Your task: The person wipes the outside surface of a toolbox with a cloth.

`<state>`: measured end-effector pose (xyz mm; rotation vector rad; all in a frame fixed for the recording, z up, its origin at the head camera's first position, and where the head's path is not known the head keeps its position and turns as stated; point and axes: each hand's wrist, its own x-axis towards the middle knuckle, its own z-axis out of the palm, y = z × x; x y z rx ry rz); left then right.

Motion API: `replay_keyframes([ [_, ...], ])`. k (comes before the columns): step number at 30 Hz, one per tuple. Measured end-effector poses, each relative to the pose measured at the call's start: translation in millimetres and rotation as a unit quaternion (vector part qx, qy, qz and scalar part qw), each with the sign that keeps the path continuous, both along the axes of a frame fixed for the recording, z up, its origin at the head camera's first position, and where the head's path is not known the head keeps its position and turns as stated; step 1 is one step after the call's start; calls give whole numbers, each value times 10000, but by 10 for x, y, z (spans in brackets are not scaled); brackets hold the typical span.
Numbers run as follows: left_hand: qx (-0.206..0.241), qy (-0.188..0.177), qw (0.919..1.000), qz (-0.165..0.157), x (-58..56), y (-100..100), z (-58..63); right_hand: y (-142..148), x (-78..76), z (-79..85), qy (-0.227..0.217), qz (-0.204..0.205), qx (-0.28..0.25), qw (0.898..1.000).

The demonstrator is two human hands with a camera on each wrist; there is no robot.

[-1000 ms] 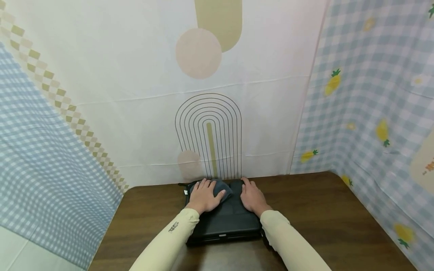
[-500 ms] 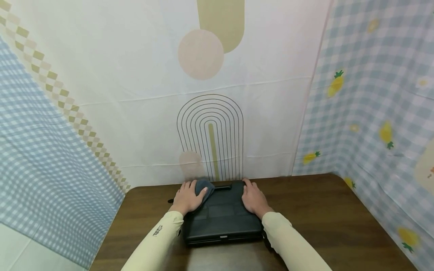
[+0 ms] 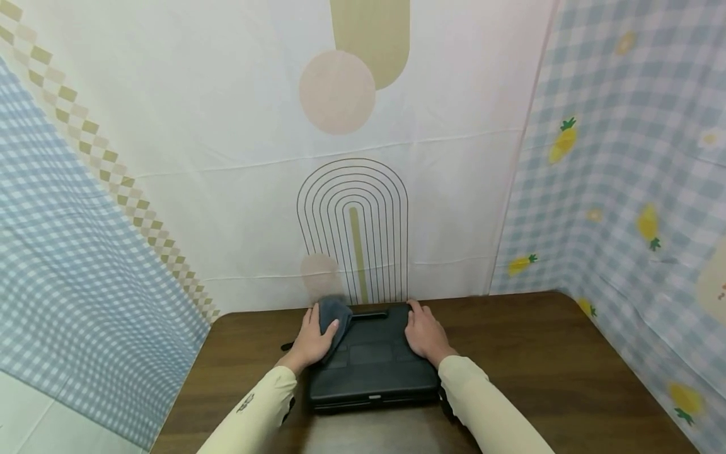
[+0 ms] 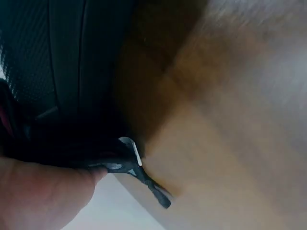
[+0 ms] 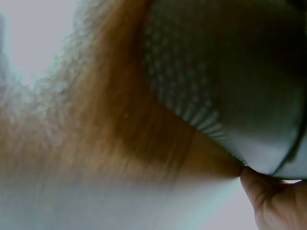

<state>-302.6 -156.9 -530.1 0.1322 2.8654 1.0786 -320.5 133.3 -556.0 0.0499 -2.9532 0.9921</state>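
A black bag [image 3: 368,372] lies flat on the table, with a raised strip like a handle [image 3: 371,314] along its far side. At the bag's far left corner my left hand [image 3: 311,337] holds a dark blue-grey cloth [image 3: 336,315] against it, thumb on top and fingers toward the left edge. My right hand [image 3: 426,331] grips the far right edge, and a fingertip [image 5: 256,184] touches the bag's corner in the right wrist view. Near my left fingers hangs a dark pull tab [image 4: 156,191]. The undersides of both hands are hidden.
The brown wooden table [image 3: 527,359] extends to both sides of the bag. A white patterned cloth backdrop [image 3: 448,208] hangs right behind its far edge. Blue checked curtains [image 3: 612,164] flank the table on both sides.
My left hand has moved left with the cloth, from the bag's upper middle to its left edge. This uncovers the handle-like strip. The right hand has stayed in place.
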Motion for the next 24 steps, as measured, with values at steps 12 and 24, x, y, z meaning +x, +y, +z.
replay_keyframes([
  [12,198,56,9985,-504,613,-130,-54,-2,-3,-2,34,-52,4,10000],
  [24,-1132,509,9858,-1128,1291,-85,-126,-7,-3,2,28,-51,48,10000],
])
